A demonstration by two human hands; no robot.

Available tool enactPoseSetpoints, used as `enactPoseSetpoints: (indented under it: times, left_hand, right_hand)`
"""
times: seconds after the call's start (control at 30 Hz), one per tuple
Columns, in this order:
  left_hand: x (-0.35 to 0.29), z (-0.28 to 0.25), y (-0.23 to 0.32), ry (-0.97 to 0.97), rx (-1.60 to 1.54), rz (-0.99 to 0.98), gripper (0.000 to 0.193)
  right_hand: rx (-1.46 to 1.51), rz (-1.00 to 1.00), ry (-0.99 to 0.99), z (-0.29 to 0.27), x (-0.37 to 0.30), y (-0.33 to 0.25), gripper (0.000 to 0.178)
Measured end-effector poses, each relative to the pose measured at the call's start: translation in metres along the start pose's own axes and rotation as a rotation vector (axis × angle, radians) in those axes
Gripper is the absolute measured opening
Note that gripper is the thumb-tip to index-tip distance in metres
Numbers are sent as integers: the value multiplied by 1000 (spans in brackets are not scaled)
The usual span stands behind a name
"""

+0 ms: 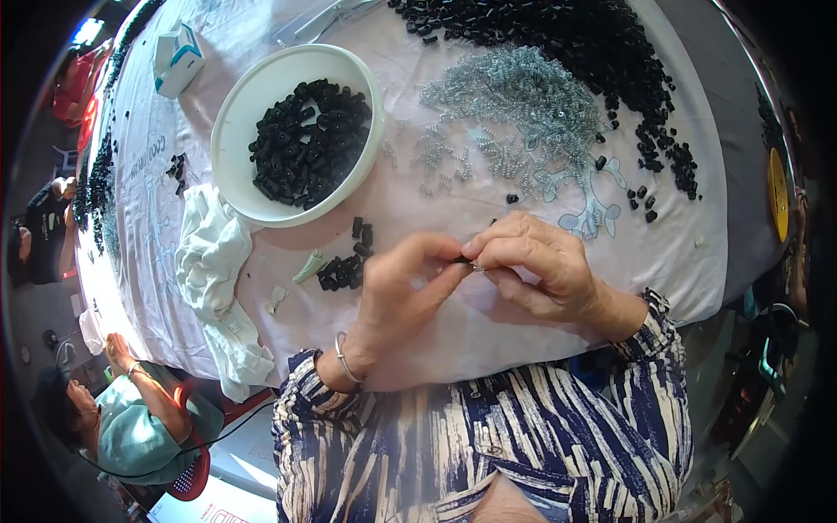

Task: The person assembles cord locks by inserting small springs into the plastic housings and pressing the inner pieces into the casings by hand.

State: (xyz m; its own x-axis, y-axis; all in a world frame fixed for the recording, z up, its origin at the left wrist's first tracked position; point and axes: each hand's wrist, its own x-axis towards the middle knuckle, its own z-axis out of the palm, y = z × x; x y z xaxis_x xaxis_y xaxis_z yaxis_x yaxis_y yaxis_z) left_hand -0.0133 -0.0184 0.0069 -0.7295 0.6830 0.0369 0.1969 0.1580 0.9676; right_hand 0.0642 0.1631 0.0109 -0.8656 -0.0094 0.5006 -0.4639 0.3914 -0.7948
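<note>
My left hand [399, 295] pinches a small black plastic piece [461, 259] between thumb and fingertips. Meeting it from the right, my right hand [545, 266] has its fingers closed on a small metal spring [477, 268] at the black piece's end. Fingers hide most of both parts, so I cannot tell how far the spring sits inside. A small group of black pieces [342, 274] lies on the cloth just left of my left hand. Beyond my hands spreads a heap of silvery springs [523, 96], with a larger heap of black pieces [558, 30] behind it.
A white bowl [228, 166] holding black pieces stands at the far left. Beside it are a crumpled white cloth [209, 270] and a small white-and-blue box [178, 61]. A pale tablecloth [418, 349] covers the table. Another person [148, 418] sits at the left edge.
</note>
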Motion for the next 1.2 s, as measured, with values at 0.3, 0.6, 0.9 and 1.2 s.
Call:
enactPoseSetpoints:
  times: [0.3, 0.6, 0.9, 1.2]
  left_hand:
    - [-1, -1, 4, 51, -105, -54, 21]
    - [-2, 4, 0, -26, -277, -96, 37]
    - [-4, 2, 0, -136, -224, -84, 43]
    - [0, 0, 2, -181, -311, -164, 43]
  right_hand:
    - [6, 99, -68, -2, -1, -2, 22]
    - [9, 90, -40, -7, -1, 1, 19]
    - [-223, -31, -157, -2, -3, -4, 27]
    - [-219, 21, -123, -6, 0, -3, 36]
